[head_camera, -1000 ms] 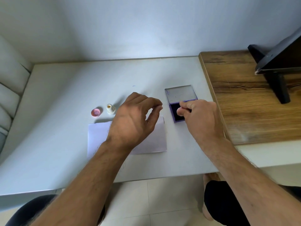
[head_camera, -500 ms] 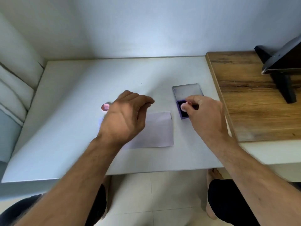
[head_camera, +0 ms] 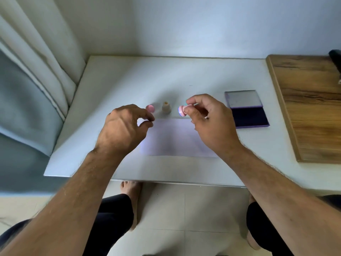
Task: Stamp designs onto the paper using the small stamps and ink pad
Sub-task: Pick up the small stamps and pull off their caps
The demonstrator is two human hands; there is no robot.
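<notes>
My right hand (head_camera: 208,124) pinches a small pink stamp (head_camera: 181,110), held tilted with its face to the left, above the far edge of the white paper (head_camera: 177,139). The open ink pad (head_camera: 249,117), with a dark pad and a raised grey lid, lies to the right of that hand. My left hand (head_camera: 123,128) hovers over the paper's left end with thumb and fingers slightly apart and nothing in them. Just beyond it a second pink stamp (head_camera: 150,108) and a beige stamp (head_camera: 166,108) stand on the white table (head_camera: 114,85).
A wooden board (head_camera: 310,108) lies on the table at the right, with a dark stand at its far corner. A curtain (head_camera: 36,71) hangs at the left. The table's front edge is close to my knees.
My right hand has lifted the pink stamp off the ink pad and carried it left over the paper. My left hand stayed near the paper's left end. The view shifted left.
</notes>
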